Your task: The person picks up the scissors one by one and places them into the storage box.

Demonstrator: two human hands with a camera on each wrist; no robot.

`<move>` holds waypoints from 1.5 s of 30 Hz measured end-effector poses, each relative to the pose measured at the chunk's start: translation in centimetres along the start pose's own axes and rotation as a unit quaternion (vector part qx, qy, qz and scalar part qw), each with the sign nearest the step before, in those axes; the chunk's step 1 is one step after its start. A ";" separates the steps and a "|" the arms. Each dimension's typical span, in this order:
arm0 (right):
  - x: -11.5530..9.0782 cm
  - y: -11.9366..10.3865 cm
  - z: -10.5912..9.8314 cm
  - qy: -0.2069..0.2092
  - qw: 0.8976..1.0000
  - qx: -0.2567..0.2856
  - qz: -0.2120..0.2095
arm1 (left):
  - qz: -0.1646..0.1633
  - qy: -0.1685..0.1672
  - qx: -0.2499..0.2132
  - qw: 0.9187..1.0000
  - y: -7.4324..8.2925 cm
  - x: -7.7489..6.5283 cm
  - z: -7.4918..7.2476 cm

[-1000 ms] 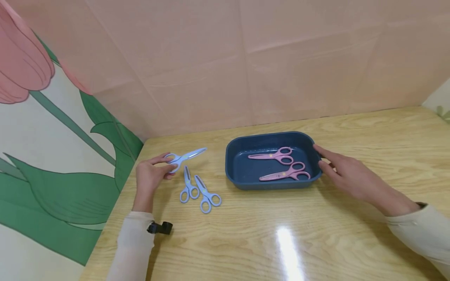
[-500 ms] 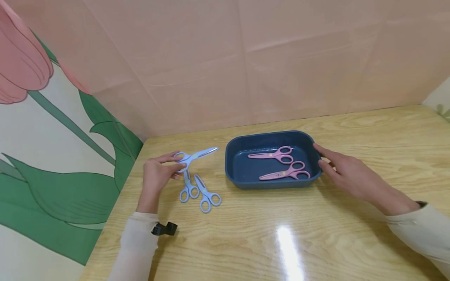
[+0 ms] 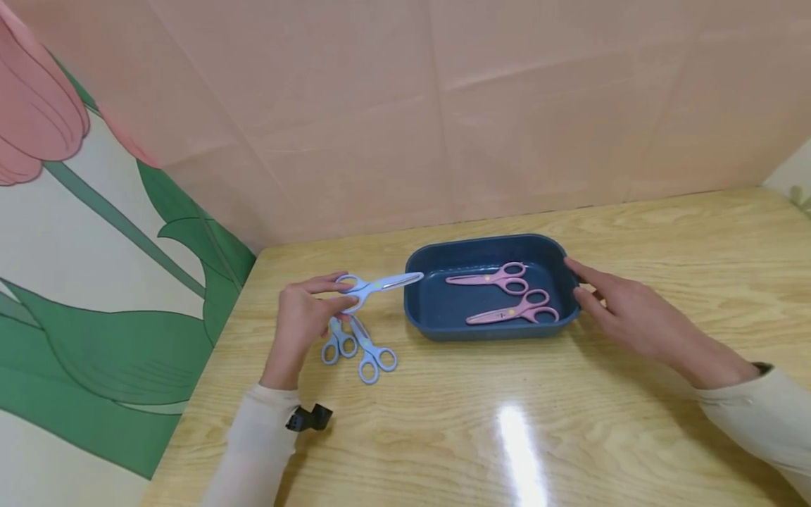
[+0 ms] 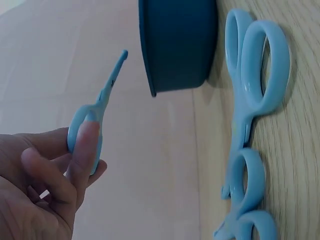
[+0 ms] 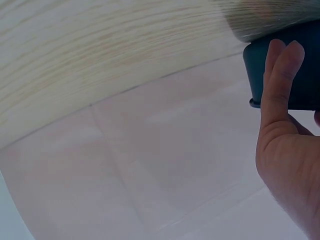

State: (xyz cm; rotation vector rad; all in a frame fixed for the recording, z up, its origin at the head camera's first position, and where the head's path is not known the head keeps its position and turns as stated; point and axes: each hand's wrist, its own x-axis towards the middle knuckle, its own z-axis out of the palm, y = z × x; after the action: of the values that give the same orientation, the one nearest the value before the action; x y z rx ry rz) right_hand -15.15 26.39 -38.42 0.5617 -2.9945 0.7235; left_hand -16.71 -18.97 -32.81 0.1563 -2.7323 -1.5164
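In the head view my left hand (image 3: 307, 310) pinches a pair of light-blue scissors (image 3: 370, 285) by its handle loops, thumb against fingers. The blades point right and overlap the left rim of a dark blue tray (image 3: 488, 334). The left wrist view shows these scissors (image 4: 100, 107) held off the table. Below that hand lie two more light-blue scissors, one (image 3: 338, 345) partly covered by the hand and the other (image 3: 376, 354) beside it. Two pink scissors (image 3: 497, 279) lie inside the tray. My right hand (image 3: 633, 327) touches the tray's right end, its fingers (image 5: 280, 85) fairly straight along the outer wall.
The wood-grain table (image 3: 443, 429) meets a pink covered wall (image 3: 355, 127) behind the tray. To the left stands a panel with a tulip picture (image 3: 120, 317). A small black device (image 3: 309, 418) is strapped at the left wrist.
My left hand has moved right with the light-blue scissors, bringing their tip from the table's left part to the tray's left rim. The right hand stays at the tray.
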 end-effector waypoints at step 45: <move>0.0 0.0 -0.1 -0.007 1.000 -0.003 -0.005 | 0.209 -0.016 0.166 0.963 2.7 -0.1 6.8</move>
State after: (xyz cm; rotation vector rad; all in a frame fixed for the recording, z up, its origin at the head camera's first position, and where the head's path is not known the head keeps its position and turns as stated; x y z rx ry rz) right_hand -15.11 26.42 -38.31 0.5828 -3.0027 0.7133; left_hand -17.21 -11.76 -34.14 -0.4219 -2.7811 -0.9579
